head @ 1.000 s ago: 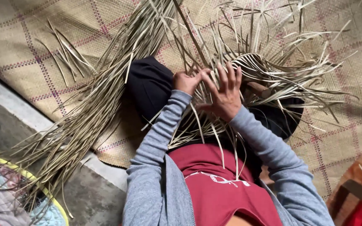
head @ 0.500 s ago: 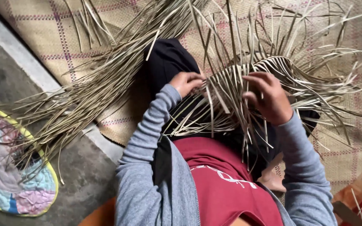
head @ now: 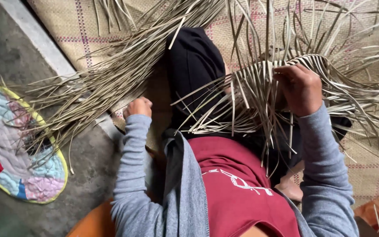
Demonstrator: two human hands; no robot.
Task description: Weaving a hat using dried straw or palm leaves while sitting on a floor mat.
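A partly woven piece of pale dried leaf strips (head: pixel 264 83) rests across my lap, with long loose ends fanning out on all sides. My right hand (head: pixel 301 87) grips its woven edge from above. My left hand (head: pixel 138 106) is off to the left, fingers curled at the loose bundle of strips (head: pixel 97 83) that lies on the mat; whether it holds any strip I cannot tell. My knee in black cloth (head: pixel 194 66) sits between the two hands.
A woven floor mat with pink lines (head: pixel 110 26) lies under everything. Left of it runs a pale stone edge (head: pixel 36 39) and grey concrete floor. A round patchwork cushion (head: pixel 14 145) lies at the far left. An orange seat edge (head: pixel 93 224) shows below.
My left hand has left the woven piece and gone down-left to the loose strip bundle. My right hand stays on the weave. The view has shifted to the left.
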